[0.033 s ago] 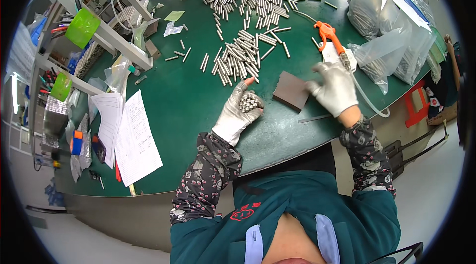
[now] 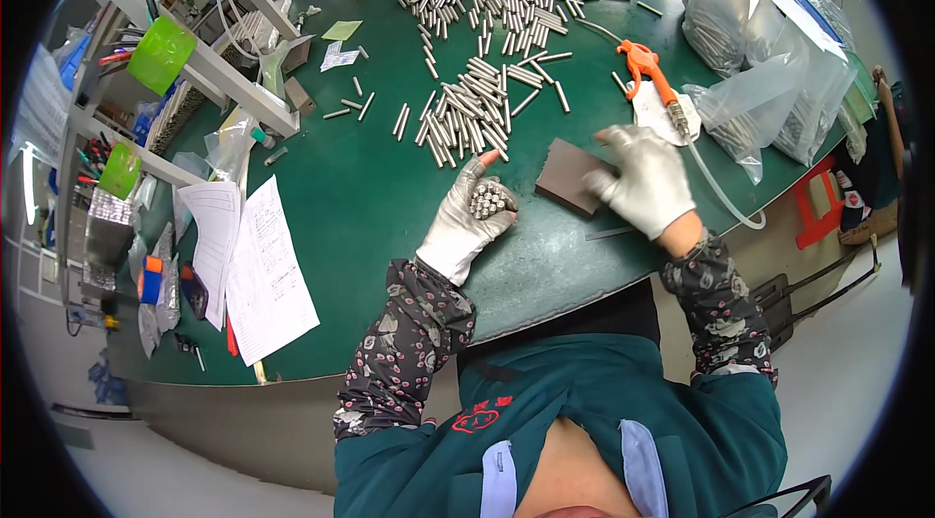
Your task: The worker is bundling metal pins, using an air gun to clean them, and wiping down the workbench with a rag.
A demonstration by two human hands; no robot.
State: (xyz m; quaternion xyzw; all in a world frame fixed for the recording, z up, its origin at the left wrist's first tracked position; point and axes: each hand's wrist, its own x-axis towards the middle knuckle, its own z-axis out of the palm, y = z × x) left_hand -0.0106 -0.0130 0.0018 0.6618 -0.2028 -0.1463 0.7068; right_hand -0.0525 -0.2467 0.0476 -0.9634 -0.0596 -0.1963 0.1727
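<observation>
Your left hand (image 2: 458,229) and right hand (image 2: 645,182) wear whitish gloves, and your sleeve covers (image 2: 404,348) are black, scattered with pale grey and pink floral shapes. Your top (image 2: 623,382) is dark teal, with a red emblem (image 2: 481,418) and pale blue lapels (image 2: 497,477). Before you, the tabletop (image 2: 365,202) is deep green, the pins (image 2: 466,114) silvery, the block (image 2: 570,174) dark brown, the air gun (image 2: 645,68) bright orange, its hose (image 2: 723,206) whitish, the large sheets (image 2: 268,275) white, the stool (image 2: 816,211) red.
</observation>
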